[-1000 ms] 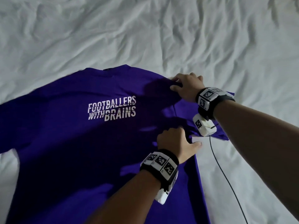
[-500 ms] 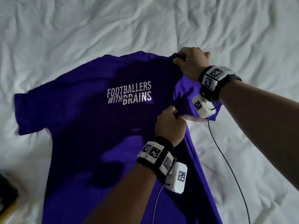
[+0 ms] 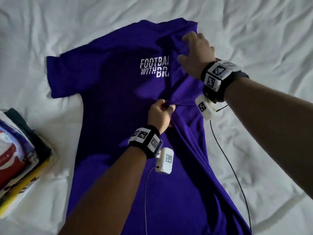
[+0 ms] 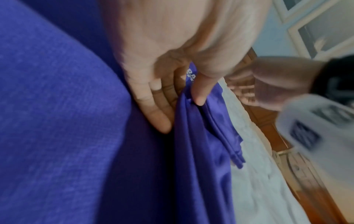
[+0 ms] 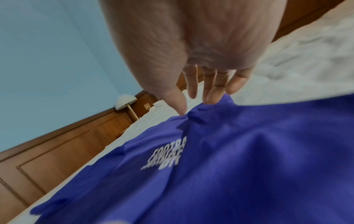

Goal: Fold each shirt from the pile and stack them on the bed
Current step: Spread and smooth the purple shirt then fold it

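Purple shirt [image 3: 118, 116] lies flat on the white bed [image 3: 67, 22], print up, right side partly folded over toward the middle. Left hand [image 3: 160, 114] pinches a bunched fold of fabric mid-shirt. Right hand [image 3: 197, 48] sits at the far right shoulder, fingers [image 5: 210, 94] relaxed and spread, tips touching cloth, not gripping. Step looks like the first lengthwise fold, right sleeve going in. Next move likely needs the flap laid straight and smoothed, then the left side matched. Stack of folded shirts [image 3: 18, 150] waits at near left.
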### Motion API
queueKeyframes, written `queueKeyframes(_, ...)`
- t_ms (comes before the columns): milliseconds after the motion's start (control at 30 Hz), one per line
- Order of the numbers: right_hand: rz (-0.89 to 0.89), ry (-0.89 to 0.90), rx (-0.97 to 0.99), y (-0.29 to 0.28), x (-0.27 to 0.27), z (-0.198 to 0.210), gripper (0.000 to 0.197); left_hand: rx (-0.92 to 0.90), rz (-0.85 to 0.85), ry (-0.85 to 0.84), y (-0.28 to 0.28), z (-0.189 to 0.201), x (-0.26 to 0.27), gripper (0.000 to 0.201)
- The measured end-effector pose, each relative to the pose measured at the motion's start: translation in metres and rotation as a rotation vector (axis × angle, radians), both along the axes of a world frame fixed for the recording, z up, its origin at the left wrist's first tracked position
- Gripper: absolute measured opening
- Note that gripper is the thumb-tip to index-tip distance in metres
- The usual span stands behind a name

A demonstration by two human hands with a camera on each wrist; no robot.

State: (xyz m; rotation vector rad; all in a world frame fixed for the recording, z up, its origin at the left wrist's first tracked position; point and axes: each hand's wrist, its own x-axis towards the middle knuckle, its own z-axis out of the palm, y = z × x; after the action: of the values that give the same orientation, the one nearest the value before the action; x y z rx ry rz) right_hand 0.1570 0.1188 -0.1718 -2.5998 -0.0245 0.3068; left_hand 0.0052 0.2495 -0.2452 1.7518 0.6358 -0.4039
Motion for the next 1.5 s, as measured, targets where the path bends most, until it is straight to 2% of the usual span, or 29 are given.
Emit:
queueKeyframes(133,-0.093,-0.021,0.168,-0.026,-0.104,-0.023,0.025,-0.017,0.065,0.038,-0.002,0.004,-0.008,0.025)
queueKeyframes(267,-0.181,0.107,0.108,-0.055,-0.229,-0.026,0.010,0.101,0.053,0.091,-0.003,0.007,-0.049,0.019)
queueKeyframes(367,-0.197,0.330,-0.008,-0.069,-0.311,-0.013,0.028,0.032,-0.097,0.175,-0.008,0.012,-0.098,0.032)
queueKeyframes(467,-0.144,0.411,-0.198,-0.073,-0.363,-0.002,0.039,-0.017,-0.226,0.178,-0.018,0.024,-0.141,0.035)
queueKeyframes(533,-0.171,0.415,-0.236,-0.073,-0.376,0.004,0.033,-0.027,-0.259,0.185,-0.025,0.028,-0.155,0.038)
queueKeyframes(700,-0.138,0.254,-0.316,-0.051,-0.399,0.032,0.022,-0.037,-0.340,0.178,-0.040,0.044,-0.180,0.057)
queueKeyframes(800,-0.096,0.269,-0.403,-0.043,-0.405,0.046,0.019,-0.027,-0.373,0.153,-0.046,0.047,-0.185,0.046)
queueKeyframes(867,-0.083,0.329,-0.432,-0.041,-0.408,0.051,0.016,-0.027,-0.383,0.131,-0.048,0.047,-0.188,0.029)
queueKeyframes(967,-0.050,0.383,-0.358,-0.034,-0.414,0.057,0.004,-0.023,-0.342,0.136,-0.048,0.046,-0.194,0.017)
queueKeyframes(1000,-0.018,0.368,-0.339,-0.028,-0.415,0.058,0.006,-0.019,-0.324,0.144,-0.046,0.047,-0.196,0.016)
queueKeyframes(1067,0.067,0.291,-0.336,-0.011,-0.421,0.059,0.004,-0.031,-0.269,0.147,-0.039,0.051,-0.198,0.024)
queueKeyframes(1167,0.122,0.233,-0.265,0.014,-0.433,0.056,0.014,-0.131,-0.178,0.185,-0.024,0.056,-0.206,0.035)
queueKeyframes(1233,0.112,0.264,-0.232,0.022,-0.441,0.052,0.028,-0.146,-0.160,0.221,-0.014,0.055,-0.215,0.035)
queueKeyframes(1300,0.106,0.330,-0.252,0.023,-0.449,0.048,0.035,-0.087,-0.188,0.168,-0.005,0.043,-0.224,0.036)
queueKeyframes(1400,0.106,0.453,-0.314,0.021,-0.458,0.048,0.025,0.020,-0.208,0.068,0.003,0.031,-0.230,0.052)
queueKeyframes(1500,0.163,0.493,-0.329,0.027,-0.467,0.051,0.017,0.051,-0.274,0.029,0.007,0.032,-0.235,0.054)
